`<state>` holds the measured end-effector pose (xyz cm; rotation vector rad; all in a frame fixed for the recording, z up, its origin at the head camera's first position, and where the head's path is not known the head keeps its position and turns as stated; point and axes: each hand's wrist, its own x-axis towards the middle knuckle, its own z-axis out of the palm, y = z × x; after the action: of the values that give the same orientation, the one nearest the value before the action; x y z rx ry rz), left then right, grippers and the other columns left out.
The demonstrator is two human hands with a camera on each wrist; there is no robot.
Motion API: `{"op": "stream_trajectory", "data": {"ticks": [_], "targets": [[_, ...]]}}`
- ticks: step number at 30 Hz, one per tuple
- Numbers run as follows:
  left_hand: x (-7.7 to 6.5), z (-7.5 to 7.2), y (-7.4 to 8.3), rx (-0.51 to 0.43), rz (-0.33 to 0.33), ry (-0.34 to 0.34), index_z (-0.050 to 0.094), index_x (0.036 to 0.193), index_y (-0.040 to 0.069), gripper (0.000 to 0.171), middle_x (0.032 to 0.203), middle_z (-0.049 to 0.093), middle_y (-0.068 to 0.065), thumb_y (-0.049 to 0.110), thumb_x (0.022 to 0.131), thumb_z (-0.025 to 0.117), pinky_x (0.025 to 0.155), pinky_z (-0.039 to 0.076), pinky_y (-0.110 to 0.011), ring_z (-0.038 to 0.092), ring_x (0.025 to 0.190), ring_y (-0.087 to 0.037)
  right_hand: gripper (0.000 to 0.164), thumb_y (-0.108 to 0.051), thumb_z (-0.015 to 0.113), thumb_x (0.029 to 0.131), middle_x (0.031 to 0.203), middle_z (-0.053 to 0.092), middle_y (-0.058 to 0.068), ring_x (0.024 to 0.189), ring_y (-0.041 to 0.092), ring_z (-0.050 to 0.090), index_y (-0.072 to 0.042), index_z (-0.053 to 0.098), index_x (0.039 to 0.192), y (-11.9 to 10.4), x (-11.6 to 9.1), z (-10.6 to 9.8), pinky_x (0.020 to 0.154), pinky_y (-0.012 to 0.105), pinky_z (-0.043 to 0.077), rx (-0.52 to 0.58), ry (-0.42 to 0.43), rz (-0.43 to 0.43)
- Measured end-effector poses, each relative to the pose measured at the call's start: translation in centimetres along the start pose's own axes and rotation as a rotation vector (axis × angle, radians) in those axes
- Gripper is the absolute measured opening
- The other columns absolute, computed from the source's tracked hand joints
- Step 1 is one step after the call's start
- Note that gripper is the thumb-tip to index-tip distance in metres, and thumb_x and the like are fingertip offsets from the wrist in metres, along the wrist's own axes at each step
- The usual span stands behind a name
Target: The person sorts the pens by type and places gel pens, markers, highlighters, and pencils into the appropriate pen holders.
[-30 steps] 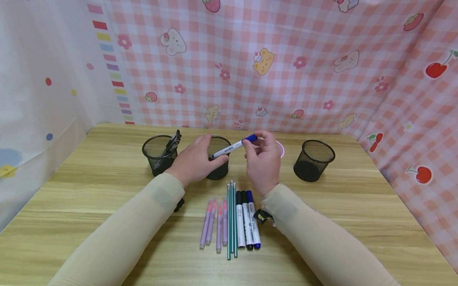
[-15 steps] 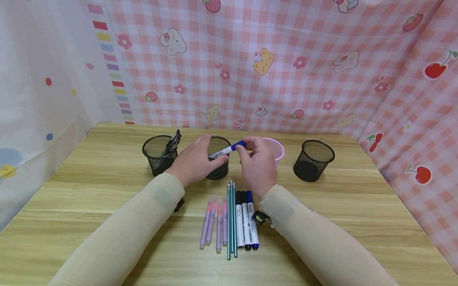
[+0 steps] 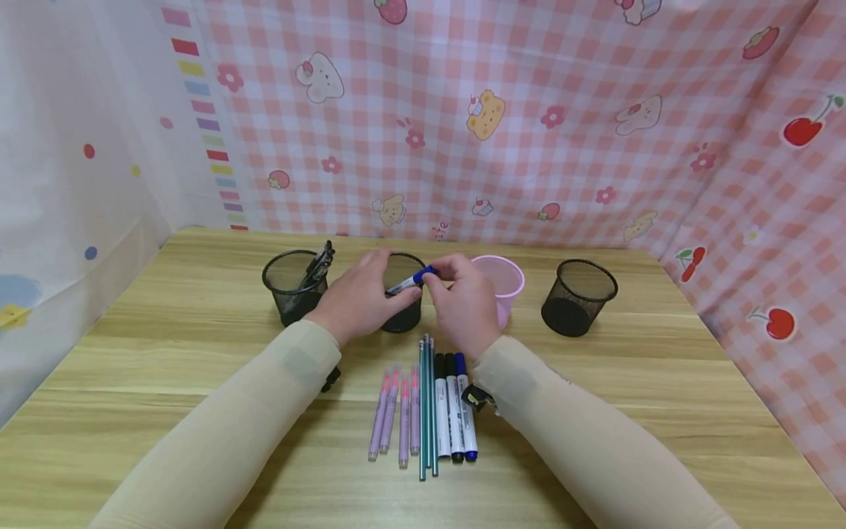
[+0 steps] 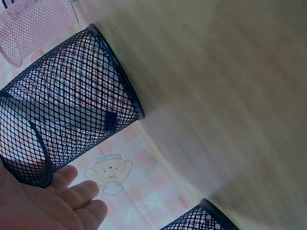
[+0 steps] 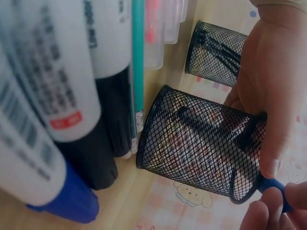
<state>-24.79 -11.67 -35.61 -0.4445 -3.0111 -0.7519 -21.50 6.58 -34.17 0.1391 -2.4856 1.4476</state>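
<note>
The left hand [image 3: 357,297] grips the rim of a black mesh pen cup [image 3: 405,321], thumb on the near side and fingers at the back. Between thumb and fingers, the right hand [image 3: 465,305] pinches the blue cap end of a white marker [image 3: 402,284]. The marker's lower part slants down inside that cup; its body [image 5: 216,132] shows through the mesh in the right wrist view. In the left wrist view, the marker's dark tip [image 4: 110,120] appears near the base of the cup.
Left stands another mesh cup [image 3: 274,286] with black pens [image 3: 320,266]. Right are a pink cup [image 3: 506,300] and a black mesh cup [image 3: 578,312]. In front lie purple highlighters [image 3: 379,419], green pencils [image 3: 428,419] and white markers [image 3: 456,415]. A patterned curtain [image 3: 423,110] hangs behind.
The right hand has moved left and slightly down, lowering the marker into the cup and uncovering the pink cup. The left hand has stayed in place.
</note>
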Motion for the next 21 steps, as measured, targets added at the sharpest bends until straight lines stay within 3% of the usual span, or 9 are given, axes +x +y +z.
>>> {"op": "stream_trajectory", "data": {"ticks": [7,13,21], "targets": [[0.1,-0.2,0.1,0.003,0.003,-0.014,0.022,0.169,0.012,0.105,0.174,0.027,-0.014,0.083,0.094,0.044,0.122,0.039,-0.059,0.036,0.156,-0.036,0.02,-0.023,0.067,0.105,0.118,0.075,0.005,0.102,0.02,0.069,-0.011,0.072,0.12,-0.3,0.3,0.0,0.084,0.036,0.06,-0.046,-0.051,0.048],[0.3,-0.8,0.0,0.008,-0.005,-0.063,0.021,0.169,0.012,0.108,0.174,0.026,-0.013,0.084,0.093,0.047,0.121,0.04,-0.058,0.039,0.155,-0.037,0.021,-0.023,0.066,0.106,0.118,0.077,0.005,0.103,0.02,0.069,-0.011,0.073,0.121,-0.3,0.5,-0.2,0.078,0.034,0.059,-0.101,-0.056,0.021],[1.1,-1.7,0.4,0.038,-0.001,-0.116,0.026,0.167,0.008,0.111,0.17,0.035,-0.016,0.083,0.09,0.055,0.118,0.044,-0.057,0.045,0.15,-0.037,0.022,-0.025,0.064,0.107,0.119,0.076,0.004,0.104,0.019,0.068,-0.012,0.072,0.122,-0.3,0.7,-0.2,0.081,0.033,0.059,-0.133,-0.069,0.034]]}}
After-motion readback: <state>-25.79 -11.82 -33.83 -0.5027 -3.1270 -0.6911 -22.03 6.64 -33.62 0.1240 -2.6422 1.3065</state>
